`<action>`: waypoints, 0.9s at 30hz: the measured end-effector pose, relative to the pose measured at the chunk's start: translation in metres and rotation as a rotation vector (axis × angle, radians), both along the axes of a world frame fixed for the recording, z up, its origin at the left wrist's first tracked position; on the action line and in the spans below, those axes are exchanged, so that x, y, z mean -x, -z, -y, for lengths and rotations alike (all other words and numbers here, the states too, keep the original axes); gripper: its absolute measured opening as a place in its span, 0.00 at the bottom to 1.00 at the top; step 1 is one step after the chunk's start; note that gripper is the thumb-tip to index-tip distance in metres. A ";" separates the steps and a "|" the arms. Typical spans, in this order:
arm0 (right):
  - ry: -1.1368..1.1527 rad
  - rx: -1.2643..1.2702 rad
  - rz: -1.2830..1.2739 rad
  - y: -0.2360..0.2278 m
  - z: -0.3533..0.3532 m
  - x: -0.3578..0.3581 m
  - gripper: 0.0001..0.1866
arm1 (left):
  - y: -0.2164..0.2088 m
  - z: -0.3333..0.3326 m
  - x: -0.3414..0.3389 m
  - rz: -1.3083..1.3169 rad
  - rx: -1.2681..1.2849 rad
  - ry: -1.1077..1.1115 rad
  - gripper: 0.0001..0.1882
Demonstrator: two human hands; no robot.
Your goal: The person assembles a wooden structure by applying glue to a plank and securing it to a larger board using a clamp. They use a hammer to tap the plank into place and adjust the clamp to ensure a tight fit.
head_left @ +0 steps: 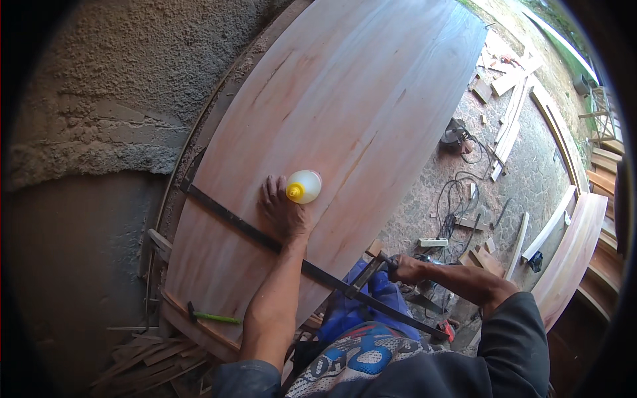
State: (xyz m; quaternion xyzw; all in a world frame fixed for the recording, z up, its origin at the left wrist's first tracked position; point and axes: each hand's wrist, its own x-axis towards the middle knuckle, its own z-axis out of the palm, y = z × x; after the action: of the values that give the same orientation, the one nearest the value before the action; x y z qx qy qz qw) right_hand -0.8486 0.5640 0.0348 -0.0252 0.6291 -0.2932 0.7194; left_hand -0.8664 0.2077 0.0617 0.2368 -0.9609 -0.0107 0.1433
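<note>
A long black bar clamp [232, 220] lies across a wide panel of pale reddish boards [345, 119]. My left hand [285, 213] rests on the panel beyond the bar, fingers spread, holding nothing. Right beside its fingers, a whitish bottle with a yellow cap [306, 186] stands on the wood; whether they touch I cannot tell. At the near edge, my right hand [406, 269] is closed round the clamp's screw handle. A small wooden block [375, 249] sits by the clamp's jaw. The bar's red-tipped end sticks out past the panel.
A green-handled hammer [215, 318] lies at the panel's lower left. Wood scraps [149, 361] are heaped below it. Rough wall [133, 79] borders the left. On the right floor are a power tool [456, 134], tangled cords, a power strip [432, 243] and a curved panel [572, 255].
</note>
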 end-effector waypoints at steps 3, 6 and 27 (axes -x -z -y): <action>0.050 0.062 -0.061 0.006 0.002 0.000 0.07 | 0.000 0.012 0.013 -0.042 0.038 -0.059 0.30; 0.012 0.066 -0.487 0.017 0.003 -0.018 0.08 | 0.001 0.008 -0.001 -0.028 0.014 -0.043 0.29; 0.061 0.055 -0.072 0.017 -0.013 -0.013 0.04 | 0.007 0.005 0.001 -0.035 -0.032 -0.075 0.30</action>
State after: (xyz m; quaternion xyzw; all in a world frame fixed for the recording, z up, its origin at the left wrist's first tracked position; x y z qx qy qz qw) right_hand -0.8355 0.5771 0.0181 -0.0364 0.6468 -0.3313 0.6860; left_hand -0.8674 0.2029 0.0552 0.2745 -0.9485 -0.0246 0.1564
